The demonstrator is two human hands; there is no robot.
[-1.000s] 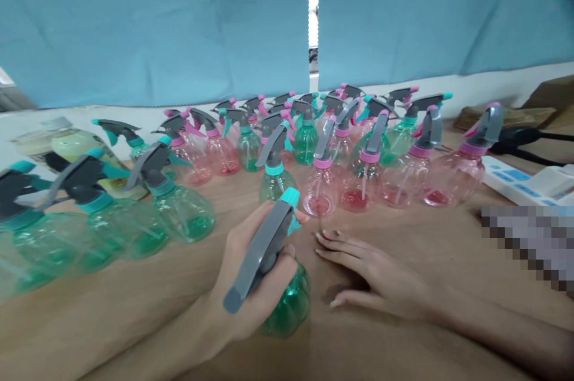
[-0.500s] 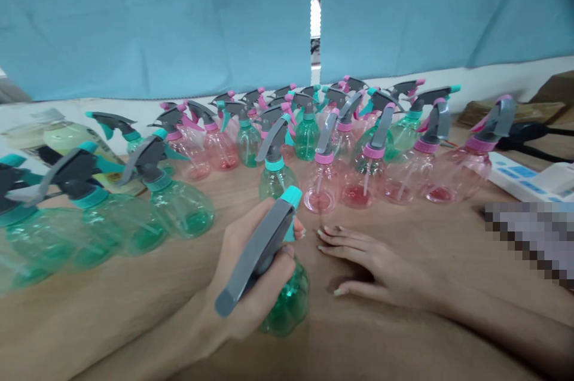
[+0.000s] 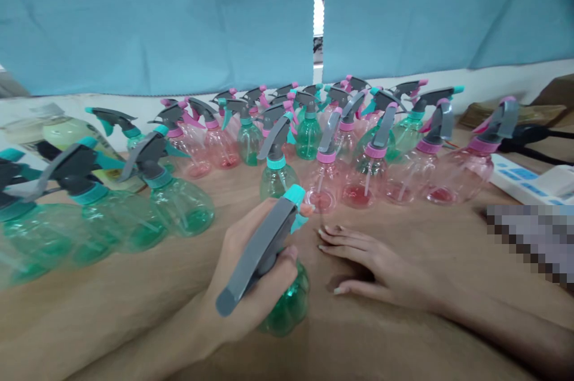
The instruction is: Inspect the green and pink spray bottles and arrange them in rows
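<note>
My left hand (image 3: 251, 273) is wrapped round the neck of a green spray bottle (image 3: 289, 303) with a grey head and a turquoise nozzle and trigger. One finger lies by the turquoise trigger; the bottle's collar is hidden under the hand. To the right of that bottle, my right hand (image 3: 376, 258) rests palm down on the wooden table (image 3: 403, 333), its fingers stretched out and holding nothing. Just beyond the left hand stands another green spray bottle (image 3: 277, 180). Past the right fingertips stands a pink spray bottle (image 3: 323, 186).
Several green spray bottles (image 3: 183, 207) line the left side, and pink and green ones crowd the back. A large pale bottle (image 3: 74, 136) stands behind at left. A white power strip (image 3: 515, 177) and a pixelated patch lie at right. A blue cloth (image 3: 156, 22) hangs behind.
A finger of my left hand at the trigger has extended forward, and the turquoise trigger has swung out from the bottle. My right hand has not moved on the table.
</note>
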